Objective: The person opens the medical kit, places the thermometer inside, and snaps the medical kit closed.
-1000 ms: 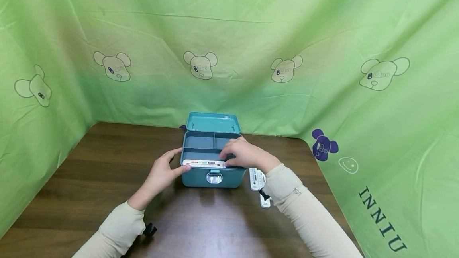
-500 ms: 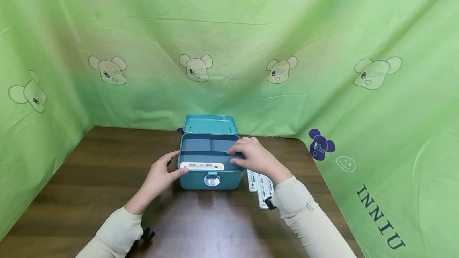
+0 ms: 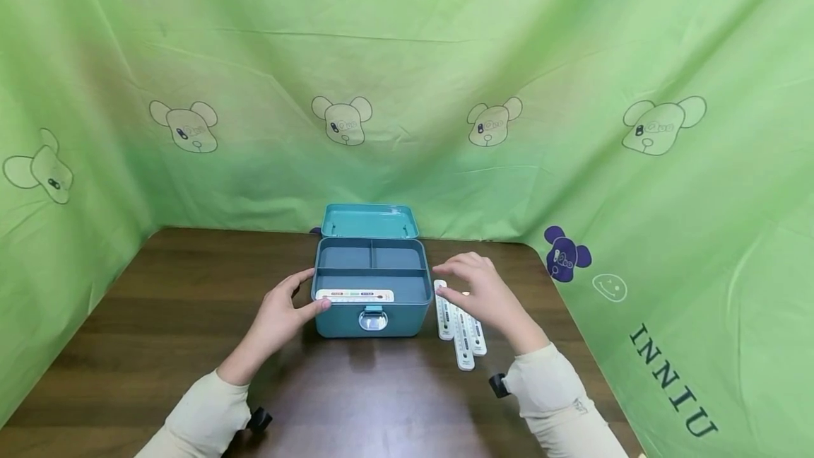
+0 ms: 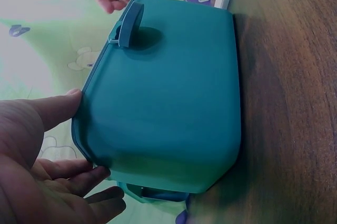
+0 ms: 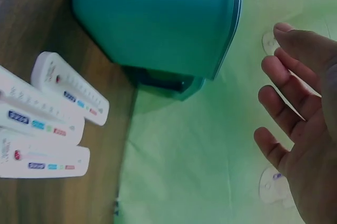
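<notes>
A teal storage box (image 3: 397, 318) stands with its lid (image 3: 370, 220) tipped back and its divided interior showing. My left hand (image 3: 280, 316) holds the near left corner, thumb on the front rim and fingers at the left side. Along the front compartment lies a white thermometer (image 3: 356, 295), its left end near that thumb. My right hand (image 3: 480, 292), holding nothing, hovers right of the box with fingers spread and loosely bent. Beneath it, three more white thermometers (image 3: 463, 345) lie close together on the table; the hand partly covers them in the head view.
A dark wooden table (image 3: 127, 345) carries everything. Green cloth (image 3: 407, 55) printed with bear heads hangs behind and along both sides. The box's front latch (image 3: 373, 319) hangs undone, and a handle (image 5: 163, 79) shows beyond the box's side in the right wrist view.
My right hand has drawn out of the front compartment and moved right, over the loose thermometers. The thermometer inside stays in place, and my left hand keeps to the box's corner.
</notes>
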The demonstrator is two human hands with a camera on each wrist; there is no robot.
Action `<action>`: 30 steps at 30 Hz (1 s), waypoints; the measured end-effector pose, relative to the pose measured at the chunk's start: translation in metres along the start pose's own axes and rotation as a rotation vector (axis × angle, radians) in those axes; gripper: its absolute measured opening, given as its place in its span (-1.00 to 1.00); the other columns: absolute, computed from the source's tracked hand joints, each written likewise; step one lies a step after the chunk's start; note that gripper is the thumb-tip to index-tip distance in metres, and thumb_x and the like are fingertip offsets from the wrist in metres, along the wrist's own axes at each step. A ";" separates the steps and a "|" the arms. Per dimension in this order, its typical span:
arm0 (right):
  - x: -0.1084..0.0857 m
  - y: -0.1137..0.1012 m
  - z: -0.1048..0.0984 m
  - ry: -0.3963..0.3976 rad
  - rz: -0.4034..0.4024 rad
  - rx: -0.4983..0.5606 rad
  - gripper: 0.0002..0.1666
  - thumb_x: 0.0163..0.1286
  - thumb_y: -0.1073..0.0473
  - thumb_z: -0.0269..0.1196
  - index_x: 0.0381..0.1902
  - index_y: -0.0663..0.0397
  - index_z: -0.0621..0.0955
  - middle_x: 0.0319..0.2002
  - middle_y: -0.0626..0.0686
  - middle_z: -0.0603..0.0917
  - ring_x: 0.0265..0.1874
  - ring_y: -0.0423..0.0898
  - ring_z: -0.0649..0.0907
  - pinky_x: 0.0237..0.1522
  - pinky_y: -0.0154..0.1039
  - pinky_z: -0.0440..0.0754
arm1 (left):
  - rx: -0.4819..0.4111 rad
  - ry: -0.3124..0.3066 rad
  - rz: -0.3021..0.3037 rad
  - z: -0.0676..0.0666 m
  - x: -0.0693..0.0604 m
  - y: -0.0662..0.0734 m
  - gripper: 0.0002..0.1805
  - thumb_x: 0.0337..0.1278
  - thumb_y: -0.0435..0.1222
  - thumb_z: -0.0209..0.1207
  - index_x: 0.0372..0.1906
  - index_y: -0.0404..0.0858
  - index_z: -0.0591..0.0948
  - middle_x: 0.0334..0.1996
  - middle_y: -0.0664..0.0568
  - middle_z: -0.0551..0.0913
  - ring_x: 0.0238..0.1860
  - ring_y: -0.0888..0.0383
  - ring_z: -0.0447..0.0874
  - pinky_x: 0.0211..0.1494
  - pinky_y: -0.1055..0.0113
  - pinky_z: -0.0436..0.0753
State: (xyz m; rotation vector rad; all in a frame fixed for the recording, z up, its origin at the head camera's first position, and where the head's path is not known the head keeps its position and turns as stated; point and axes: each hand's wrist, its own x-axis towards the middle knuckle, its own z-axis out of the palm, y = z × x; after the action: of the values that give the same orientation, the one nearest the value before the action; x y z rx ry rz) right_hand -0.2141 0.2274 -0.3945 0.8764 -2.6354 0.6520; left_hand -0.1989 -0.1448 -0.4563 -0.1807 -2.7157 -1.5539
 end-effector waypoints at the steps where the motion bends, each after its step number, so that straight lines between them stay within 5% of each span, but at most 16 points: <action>1: -0.003 0.001 -0.001 0.008 0.009 -0.001 -0.59 0.29 0.15 0.47 0.09 0.09 0.73 0.00 0.01 0.75 0.09 0.04 0.60 0.18 0.09 0.41 | 0.001 0.000 0.001 0.000 0.000 0.000 -0.14 0.16 -0.01 0.44 0.50 -0.22 0.40 0.49 -0.24 0.37 0.52 -0.24 0.27 0.47 -0.26 0.35; 30: -0.076 0.036 0.019 0.092 0.246 0.050 -0.44 0.18 0.22 0.53 0.16 0.13 0.68 0.06 0.09 0.71 0.12 0.09 0.58 0.25 0.13 0.40 | 0.025 0.004 0.046 -0.001 -0.002 -0.001 -0.13 0.18 0.02 0.43 0.50 -0.26 0.39 0.48 -0.30 0.36 0.51 -0.28 0.27 0.47 -0.27 0.35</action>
State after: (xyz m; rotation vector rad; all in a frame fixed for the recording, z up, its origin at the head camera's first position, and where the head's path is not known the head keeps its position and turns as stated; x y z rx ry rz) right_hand -0.1804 0.2806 -0.4527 0.5240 -2.6757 0.8012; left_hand -0.1976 -0.1465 -0.4570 -0.2381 -2.7060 -1.5066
